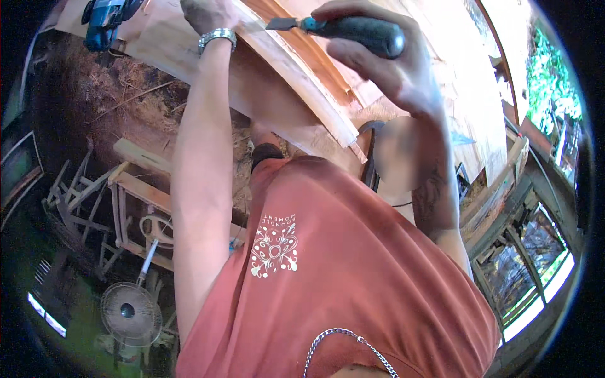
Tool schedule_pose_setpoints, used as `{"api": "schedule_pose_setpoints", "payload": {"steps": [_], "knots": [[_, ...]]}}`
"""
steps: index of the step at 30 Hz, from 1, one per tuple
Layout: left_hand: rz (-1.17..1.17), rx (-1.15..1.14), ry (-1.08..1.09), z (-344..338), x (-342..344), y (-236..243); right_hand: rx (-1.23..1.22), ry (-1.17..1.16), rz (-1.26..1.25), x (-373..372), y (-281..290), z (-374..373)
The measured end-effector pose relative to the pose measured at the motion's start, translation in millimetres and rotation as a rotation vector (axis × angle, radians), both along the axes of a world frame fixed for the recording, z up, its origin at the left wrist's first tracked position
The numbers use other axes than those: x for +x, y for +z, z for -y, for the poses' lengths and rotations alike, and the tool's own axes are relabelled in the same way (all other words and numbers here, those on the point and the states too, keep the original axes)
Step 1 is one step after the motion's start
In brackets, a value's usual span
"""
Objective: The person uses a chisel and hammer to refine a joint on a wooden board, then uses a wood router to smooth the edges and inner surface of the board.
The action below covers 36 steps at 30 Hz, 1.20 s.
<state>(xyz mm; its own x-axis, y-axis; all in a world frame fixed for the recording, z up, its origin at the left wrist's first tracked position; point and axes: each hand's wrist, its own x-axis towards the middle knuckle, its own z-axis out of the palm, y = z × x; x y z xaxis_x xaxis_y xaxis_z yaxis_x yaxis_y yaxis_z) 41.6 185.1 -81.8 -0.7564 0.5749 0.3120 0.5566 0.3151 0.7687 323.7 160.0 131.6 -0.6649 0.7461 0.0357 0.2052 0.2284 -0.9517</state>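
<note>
My right hand (397, 63) is closed around the dark teal handle of a chisel (362, 34). Its short flat blade points left, above a long wooden piece (296, 75) with raised edges and a reddish-brown groove. At the top edge of the head view is my left hand (209, 14), a metal-banded watch on its wrist. It is beside the far end of the wooden piece. The picture's edge cuts off its fingers, so their grip is hidden.
A blue power tool (104, 25) rests on the pale board (157, 41) at the far left. Wood shavings (135, 94) cover the ground below. A standing fan (131, 312) and a wooden frame (142, 189) are on my left. A window frame (526, 264) stands at right.
</note>
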Motion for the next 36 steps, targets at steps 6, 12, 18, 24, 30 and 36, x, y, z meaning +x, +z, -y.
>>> {"api": "schedule_pose_setpoints", "payload": {"steps": [6,12,18,24,30,36], "knots": [[0.057,0.037,0.085,-7.3,26.4,24.6,0.252,0.025,-0.111,-60.9,-67.0,-28.6],[-0.093,0.043,-0.002,-6.2,-0.1,-5.1,-0.293,-0.213,-0.271,-82.3,-105.7,-20.1],[-0.039,-0.015,-0.014,-1.5,11.5,14.2,-0.313,-0.198,-0.367,32.7,-123.3,76.0],[0.032,-0.022,-0.004,1.5,14.7,24.6,-0.270,-0.253,0.001,3.7,-75.5,54.0],[-0.090,-0.015,-0.004,-1.2,16.3,18.4,-0.128,-0.337,-0.511,-104.9,-112.4,-18.8],[0.182,0.078,0.046,-2.5,21.9,21.1,-0.215,-0.321,-0.439,-126.9,-125.2,-30.2]]}}
